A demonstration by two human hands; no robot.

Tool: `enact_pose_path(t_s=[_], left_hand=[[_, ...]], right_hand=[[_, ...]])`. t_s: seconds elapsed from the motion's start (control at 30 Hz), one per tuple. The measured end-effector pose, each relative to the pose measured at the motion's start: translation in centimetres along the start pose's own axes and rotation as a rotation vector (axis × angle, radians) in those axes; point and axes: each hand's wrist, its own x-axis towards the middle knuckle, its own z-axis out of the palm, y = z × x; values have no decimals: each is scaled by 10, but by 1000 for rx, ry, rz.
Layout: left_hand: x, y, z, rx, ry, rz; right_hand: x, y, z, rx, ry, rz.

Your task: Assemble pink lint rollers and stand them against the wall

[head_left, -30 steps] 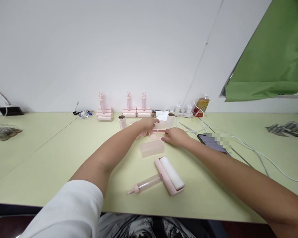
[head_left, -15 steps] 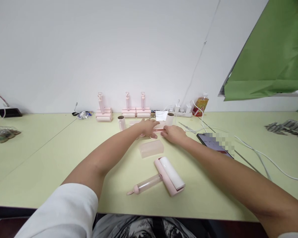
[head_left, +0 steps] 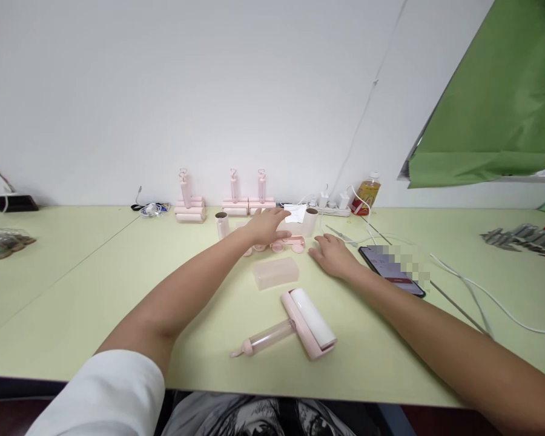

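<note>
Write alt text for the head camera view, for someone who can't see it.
Two bare arms reach across a pale green table: the left hand hovers over small pink parts, the right hand rests flat beside a phone. Nearer lie a pink lint roller and a translucent cover.

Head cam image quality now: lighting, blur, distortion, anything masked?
Head view: even, soft light, only faint shadows under the left hand and right hand; no harsh glare on the table. Wide-angle stretch shows in the forearms near the frame edges. The phone screen is partly pixelated. Small pink parts at the back are too small to resolve.
</note>
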Motion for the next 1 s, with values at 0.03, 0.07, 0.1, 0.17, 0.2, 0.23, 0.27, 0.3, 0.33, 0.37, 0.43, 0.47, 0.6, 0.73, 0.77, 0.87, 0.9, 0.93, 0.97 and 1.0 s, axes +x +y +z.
enact_pose_path(t_s=[0.03, 0.07, 0.1, 0.17, 0.2, 0.23, 0.27, 0.3, 0.33, 0.37, 0.43, 0.47, 0.6, 0.73, 0.77, 0.87, 0.9, 0.93, 0.97, 1.0], left_hand=[[-7, 4, -5, -16, 54, -9], [-14, 10, -11, -37, 102, -18], [-24, 17, -16, -64, 137, -32], [-46, 35, -23, -122, 163, -69], [-59, 45, -25, -132, 146, -72], [-73, 56, -26, -125, 101, -58], [-86, 67, -26, -122, 32, -28], [-100, 78, -25, -113, -55, 10], [-113, 86, -24, -105, -133, 47], [-124, 94, -21, -94, -191, 65], [-141, 103, -16, -91, -282, 57], [-146, 105, -13, -93, -312, 34], [-152, 103, -4, -129, -397, -39], [-151, 96, 0, -155, -425, 21], [-151, 94, 0, -160, -425, 47], [-149, 85, -3, -179, -357, 35], [-148, 80, -5, -179, -305, -4], [-146, 75, -6, -173, -240, -54], [-144, 69, -7, -164, -174, -106], [-142, 63, -8, -155, -118, -153]], right_hand=[[0, -2, 5, 12, 9, 0], [1, -3, 9, 26, 18, 1], [3, -4, 13, 41, 26, 1], [8, -6, 18, 69, 39, 7], [10, -6, 20, 82, 45, 14], [13, -6, 21, 95, 52, 26], [15, -6, 22, 107, 59, 41], [17, -6, 23, 118, 67, 59], [18, -6, 24, 129, 74, 76], [19, -7, 24, 140, 81, 91], [21, -8, 24, 161, 92, 119], [21, -9, 24, 171, 98, 132], [22, -13, 23, 223, 124, 171], [23, -17, 20, 288, 157, 177], [22, -18, 18, 303, 170, 173], [16, -24, 3, 344, 216, 133], [12, -27, -4, 360, 229, 106], [7, -31, -12, 376, 235, 81], [1, -36, -21, 401, 236, 56], [-6, -41, -30, 464, 232, 33]])
